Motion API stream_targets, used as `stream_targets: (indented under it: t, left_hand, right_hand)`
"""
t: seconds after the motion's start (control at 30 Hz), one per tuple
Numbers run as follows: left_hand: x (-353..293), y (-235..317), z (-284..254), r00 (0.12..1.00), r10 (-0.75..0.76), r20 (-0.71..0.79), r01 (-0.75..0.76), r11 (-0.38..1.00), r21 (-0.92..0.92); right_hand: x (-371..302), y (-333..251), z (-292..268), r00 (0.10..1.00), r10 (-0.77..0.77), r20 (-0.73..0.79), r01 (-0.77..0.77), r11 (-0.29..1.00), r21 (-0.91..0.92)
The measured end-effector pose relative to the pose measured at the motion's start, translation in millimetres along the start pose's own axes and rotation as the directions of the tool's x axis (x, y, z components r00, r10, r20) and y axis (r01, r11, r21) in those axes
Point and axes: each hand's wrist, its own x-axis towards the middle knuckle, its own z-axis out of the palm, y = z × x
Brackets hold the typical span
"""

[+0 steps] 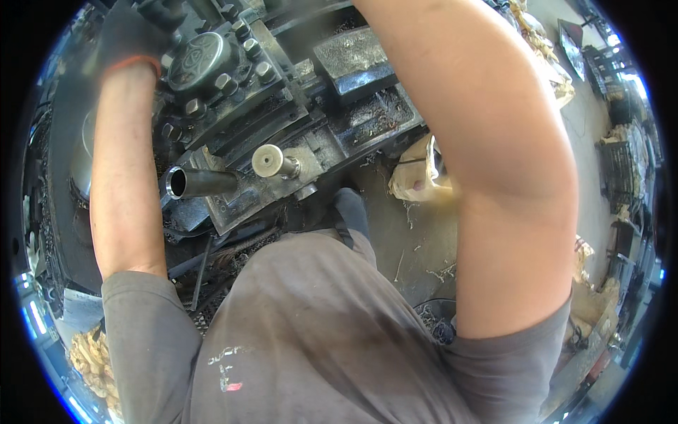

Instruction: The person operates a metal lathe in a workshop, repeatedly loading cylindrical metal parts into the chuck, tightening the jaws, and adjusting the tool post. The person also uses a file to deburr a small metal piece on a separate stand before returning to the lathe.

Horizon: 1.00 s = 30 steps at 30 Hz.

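My left hand (133, 34), in a dark glove with an orange cuff, reaches to the upper left beside a lathe's tool post (236, 116). Its fingers are dim and partly cut off by the top edge, so what they touch, if anything, is unclear. A round metal cap (200, 62) and several square-headed bolts sit on the tool post close to this hand. My right arm (487, 134) stretches up across the machine and passes out at the top; the right hand is outside the picture.
Nearer me, a hollow metal tube (201, 183) and a round knob (270, 161) stick out from the slide. Metal shavings lie on the machine bed (381, 116) and floor (417, 247). A torn paper sack (417, 173) stands below the bed; stacked parts (628, 166) line the far right.
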Motion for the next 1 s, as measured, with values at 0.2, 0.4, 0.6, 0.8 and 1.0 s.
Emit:
stream_targets:
  t: [0.2, 0.4, 0.6, 0.8, 1.0]
  left_hand:
    - [-7, -5, 7, 0.994, 0.103, -0.03, -0.104, 0.993, -0.057]
    - [-44, -27, 29, 0.919, 0.386, -0.081, -0.386, 0.922, 0.012]
    - [-74, -28, 25, 0.569, 0.737, 0.364, -0.338, -0.194, 0.921]
    - [-157, 45, -8, 0.909, 0.417, -0.022, -0.288, 0.664, 0.69]
    - [-232, 22, -121, 0.995, 0.045, -0.089, -0.003, 0.904, 0.427]
  right_hand:
    - [12, 9, 6, 0.998, -0.032, 0.05, 0.031, 0.999, 0.032]
    - [55, 28, 45, 0.994, -0.077, 0.076, 0.076, 0.997, 0.022]
    - [166, -15, 116, 0.962, -0.263, -0.069, 0.272, 0.917, 0.291]
    - [252, -151, 75, 0.761, -0.602, 0.242, 0.454, 0.761, 0.463]
    - [142, -169, -36, 0.548, -0.828, -0.121, 0.428, 0.152, 0.891]
